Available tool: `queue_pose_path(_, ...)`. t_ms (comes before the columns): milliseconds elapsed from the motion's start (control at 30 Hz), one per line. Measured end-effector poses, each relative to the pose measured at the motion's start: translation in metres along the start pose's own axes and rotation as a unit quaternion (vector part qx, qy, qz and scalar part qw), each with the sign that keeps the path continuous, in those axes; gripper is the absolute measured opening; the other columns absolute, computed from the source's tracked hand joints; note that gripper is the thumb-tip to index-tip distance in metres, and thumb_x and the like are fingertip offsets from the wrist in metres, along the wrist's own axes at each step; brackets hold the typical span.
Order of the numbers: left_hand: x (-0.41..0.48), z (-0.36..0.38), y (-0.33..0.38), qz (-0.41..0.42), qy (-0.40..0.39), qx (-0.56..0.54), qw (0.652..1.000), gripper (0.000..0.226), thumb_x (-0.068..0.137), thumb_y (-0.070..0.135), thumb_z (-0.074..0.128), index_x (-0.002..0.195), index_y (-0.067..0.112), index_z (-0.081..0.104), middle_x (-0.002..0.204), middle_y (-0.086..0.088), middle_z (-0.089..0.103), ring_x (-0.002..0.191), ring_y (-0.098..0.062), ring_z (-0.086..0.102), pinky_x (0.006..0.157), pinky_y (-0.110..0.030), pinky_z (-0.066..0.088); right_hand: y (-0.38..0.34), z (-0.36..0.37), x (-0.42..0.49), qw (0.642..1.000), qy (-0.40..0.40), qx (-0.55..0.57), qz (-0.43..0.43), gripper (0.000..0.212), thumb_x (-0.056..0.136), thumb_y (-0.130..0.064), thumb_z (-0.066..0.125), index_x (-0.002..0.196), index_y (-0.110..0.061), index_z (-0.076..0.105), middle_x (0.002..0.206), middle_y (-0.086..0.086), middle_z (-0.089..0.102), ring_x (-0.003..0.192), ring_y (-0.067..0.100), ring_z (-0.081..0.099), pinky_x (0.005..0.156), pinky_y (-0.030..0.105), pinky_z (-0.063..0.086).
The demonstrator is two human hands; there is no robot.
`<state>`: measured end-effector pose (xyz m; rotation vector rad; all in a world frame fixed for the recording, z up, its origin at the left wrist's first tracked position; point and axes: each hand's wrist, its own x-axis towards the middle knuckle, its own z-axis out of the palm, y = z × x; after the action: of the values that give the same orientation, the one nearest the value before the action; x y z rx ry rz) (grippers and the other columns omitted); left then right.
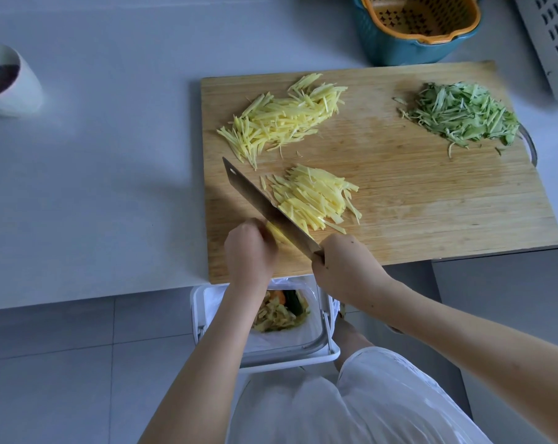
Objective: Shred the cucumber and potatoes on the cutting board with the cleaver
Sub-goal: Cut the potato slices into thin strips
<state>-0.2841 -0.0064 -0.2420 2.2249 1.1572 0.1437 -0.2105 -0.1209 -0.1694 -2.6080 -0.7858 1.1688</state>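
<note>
Cutting board [415, 200] at near tabletop [111, 155] edge; cucumber shreds [463, 113] far right, apparently finished; potato shreds [316, 197] left; right hand [345, 267] grasps cleaver [264, 206]; left hand [248, 254], fingers curled, steadies potato slices [276, 233] against the blade; next, likely: thin even cuts, knuckles retreating.

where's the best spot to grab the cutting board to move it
By the metal loop handle on the board's right edge, coming from the right: it juts out past the wood. Keep it level, since the shreds lie loose on top.
</note>
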Motion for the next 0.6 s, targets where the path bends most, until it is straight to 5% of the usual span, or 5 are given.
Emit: queue_pose_path(600,-0.0017,0.0031,-0.0062,-0.001,0.017,-0.002,1.0,0.024,0.086,0.005,0.054,0.063,0.011,0.056,0.057,0.002,0.053,0.051,-0.016,0.051,0.043,-0.018,0.023,-0.0011,0.0067,0.0028,1.0,0.004,0.003,-0.012,0.038,0.09,-0.006,0.043,0.055,-0.01,0.029,0.051,0.003,0.03,0.044,0.017,0.026,0.041,0.022,0.02)
